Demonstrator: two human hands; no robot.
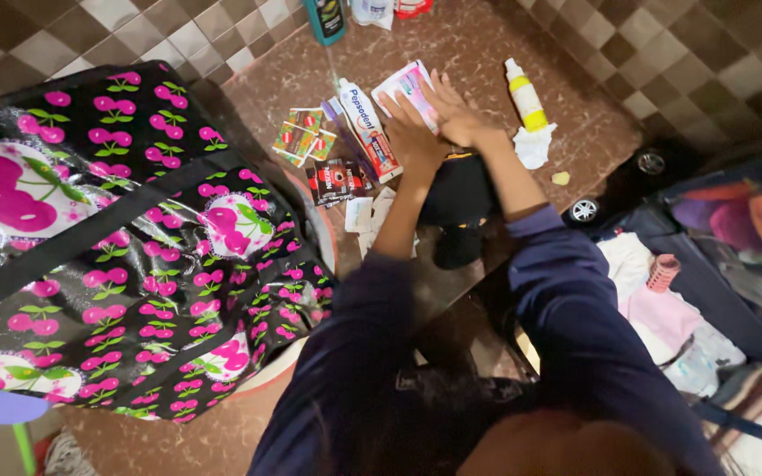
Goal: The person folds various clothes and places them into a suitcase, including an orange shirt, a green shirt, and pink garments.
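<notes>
On the floor, both hands (438, 123) press a pink packet (407, 88)

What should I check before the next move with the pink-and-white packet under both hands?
1. Both hands on the pink-and-white packet: ok; left hand and right hand rest on it.
2. Grip closed on the packet: cannot tell; fingers look flat.
3. Toothpaste box clear of the packet: not ok; it lies right beside it.
4. Yellow-and-white bottle out of the way: ok; it lies apart, to the right.
5. Cherry-print bag open: cannot tell.
</notes>
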